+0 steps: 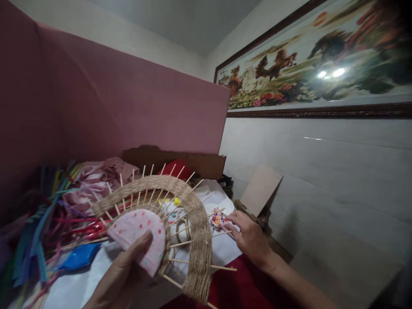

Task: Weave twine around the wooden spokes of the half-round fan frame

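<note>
A half-round fan of woven twine (200, 223) on thin wooden sticks is held up over the table, tilted. At its centre is a pink fabric half-disc (141, 231) with red dots. My left hand (125, 270) grips this half-disc, thumb on its front; the fingers behind are mostly hidden. My right hand (246, 234) is at the fan's right side, near the stick tips, with its fingers on a small patterned piece (218, 219) in white, red and blue. Whether the piece touches the sticks I cannot tell.
Blue and green strips (38, 240) and pink cloth (96, 180) lie at the left. A blue packet (79, 256) rests near the front, and a roll of tape (182, 230) shows behind the fan. A cardboard piece (261, 190) leans by the right wall.
</note>
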The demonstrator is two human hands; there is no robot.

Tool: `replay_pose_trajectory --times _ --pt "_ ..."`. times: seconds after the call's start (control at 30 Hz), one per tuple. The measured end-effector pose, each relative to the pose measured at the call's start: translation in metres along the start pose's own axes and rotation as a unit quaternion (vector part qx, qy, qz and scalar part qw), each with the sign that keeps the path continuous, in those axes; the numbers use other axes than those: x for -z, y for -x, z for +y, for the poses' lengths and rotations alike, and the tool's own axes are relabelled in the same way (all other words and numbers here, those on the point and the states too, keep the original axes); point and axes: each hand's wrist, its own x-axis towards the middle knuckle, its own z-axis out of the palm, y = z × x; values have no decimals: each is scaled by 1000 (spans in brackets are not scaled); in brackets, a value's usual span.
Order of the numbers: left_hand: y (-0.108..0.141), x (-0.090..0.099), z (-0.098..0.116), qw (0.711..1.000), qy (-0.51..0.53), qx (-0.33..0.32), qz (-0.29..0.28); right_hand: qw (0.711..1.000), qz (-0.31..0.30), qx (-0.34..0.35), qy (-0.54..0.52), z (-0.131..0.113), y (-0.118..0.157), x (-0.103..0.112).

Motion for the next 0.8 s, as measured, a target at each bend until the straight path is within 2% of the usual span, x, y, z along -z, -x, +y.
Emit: replay_pose_trajectory --times 0.07,0.17,0.23,0.37,0.47,0.53,0.57,0.67,0.8 --pt "4 -3 1 1000 13 6 -3 992 -22 45 -115 -21 -6 0" --pt "4 -2 2 1000 23 19 -1 963 -58 102 -244 -50 -13 -2" --pt "1 0 1 999 27 18 -1 945 -70 105 -302 -64 -16 -5" --pt "-7 5 0 999 47 6 -16 909 -100 32 -404 -78 -12 -18" --pt "-6 5 1 997 62 16 -36 839 -157 -29 -520 -87 -3 -35" --pt "-4 3 2 996 77 22 -39 790 -173 -60 -585 -95 1 -46" --pt "-3 1 3 995 87 23 -35 776 -169 -78 -602 -99 1 -51" --pt "1 -2 5 993 112 19 -27 749 -141 -120 -636 -114 -2 -59" --pt "5 -3 7 992 123 26 -34 732 -117 -121 -660 -129 -5 -64"
